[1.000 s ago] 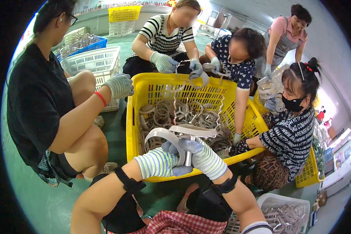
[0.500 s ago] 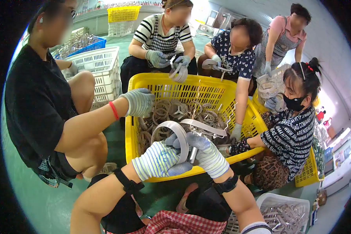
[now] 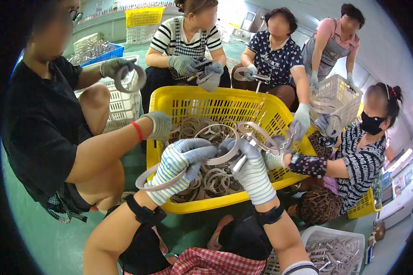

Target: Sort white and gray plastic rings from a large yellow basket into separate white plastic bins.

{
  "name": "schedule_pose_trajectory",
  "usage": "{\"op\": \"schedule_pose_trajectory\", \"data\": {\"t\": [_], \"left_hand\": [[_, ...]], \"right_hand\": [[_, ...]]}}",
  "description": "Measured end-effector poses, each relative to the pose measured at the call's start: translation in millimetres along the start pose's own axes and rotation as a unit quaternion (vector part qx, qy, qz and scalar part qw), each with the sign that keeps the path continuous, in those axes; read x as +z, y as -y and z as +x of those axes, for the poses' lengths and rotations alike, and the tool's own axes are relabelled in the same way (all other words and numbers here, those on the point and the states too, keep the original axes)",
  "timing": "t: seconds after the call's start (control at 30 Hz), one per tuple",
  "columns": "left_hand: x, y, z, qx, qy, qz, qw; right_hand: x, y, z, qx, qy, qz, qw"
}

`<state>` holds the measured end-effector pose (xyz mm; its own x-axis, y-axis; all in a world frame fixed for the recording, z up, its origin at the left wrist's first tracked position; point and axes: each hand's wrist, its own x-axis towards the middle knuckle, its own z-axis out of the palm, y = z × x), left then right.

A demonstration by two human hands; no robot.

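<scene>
My left hand, in a striped grey-white glove, is closed with its fingertips on a flat metal ring. A second metal ring hangs around this hand near the wrist. My right hand, gloved alike, grips the first ring from the other side, with a short bright metal post by its thumb. Both hands are above a large yellow basket heaped with similar rings. Just beyond my right fingers is another curved metal piece, near a co-worker's glove; who holds it is unclear.
Several gloved co-workers surround the basket; one's hand reaches over its left side, another's over its right. A white crate is held at the right. A white basket of metal parts stands by my right knee.
My hands have moved apart, and a ring now hangs around my left hand. The co-worker on the left has raised a ring; one on the right has leaned back, and a white crate has come forward.
</scene>
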<state>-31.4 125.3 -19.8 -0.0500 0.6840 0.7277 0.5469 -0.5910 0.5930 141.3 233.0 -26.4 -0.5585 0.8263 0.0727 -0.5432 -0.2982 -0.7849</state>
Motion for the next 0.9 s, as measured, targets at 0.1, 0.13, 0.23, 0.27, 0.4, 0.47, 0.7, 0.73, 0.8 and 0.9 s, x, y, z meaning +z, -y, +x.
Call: {"op": "schedule_pose_trajectory", "data": {"t": [0.1,0.13,0.23,0.27,0.4,0.47,0.7,0.73,0.8,0.9], "left_hand": [[-1.4,18.0,5.5,0.112,0.052,0.176,0.977],[0.7,23.2,2.5,0.112,0.051,0.177,0.977],[5.9,39.1,-7.5,0.056,0.150,0.142,0.977],[3.5,38.4,-8.2,0.056,0.151,0.142,0.977],[-3.9,27.2,-9.3,-0.172,-0.013,-0.114,0.978],[-16.5,16.2,-2.3,-0.331,-0.091,-0.249,0.906],[-24.9,32.6,-15.6,-0.305,-0.147,-0.373,0.864],[-25.3,30.9,-16.5,-0.306,-0.147,-0.374,0.863],[-26.7,27.1,-17.8,-0.300,-0.118,-0.328,0.888],[-23.6,25.9,-23.0,-0.303,-0.133,-0.308,0.892]], "right_hand": [[-10.5,9.1,8.9,0.025,-0.006,0.036,0.999],[-15.2,9.2,9.5,0.025,-0.004,0.036,0.999],[-28.4,6.9,12.6,0.031,0.019,0.015,0.999],[-29.0,6.9,12.2,0.031,0.019,0.015,0.999],[-33.2,17.2,8.3,0.007,0.102,-0.270,0.957],[-52.0,7.6,8.6,-0.144,0.163,-0.525,0.823],[-36.3,8.8,-10.0,-0.045,0.176,-0.544,0.819],[-34.0,9.2,-12.2,-0.046,0.169,-0.563,0.808],[-28.4,10.6,-16.4,-0.054,0.169,-0.543,0.821],[-27.3,12.1,-21.3,-0.044,0.149,-0.508,0.847]]}}
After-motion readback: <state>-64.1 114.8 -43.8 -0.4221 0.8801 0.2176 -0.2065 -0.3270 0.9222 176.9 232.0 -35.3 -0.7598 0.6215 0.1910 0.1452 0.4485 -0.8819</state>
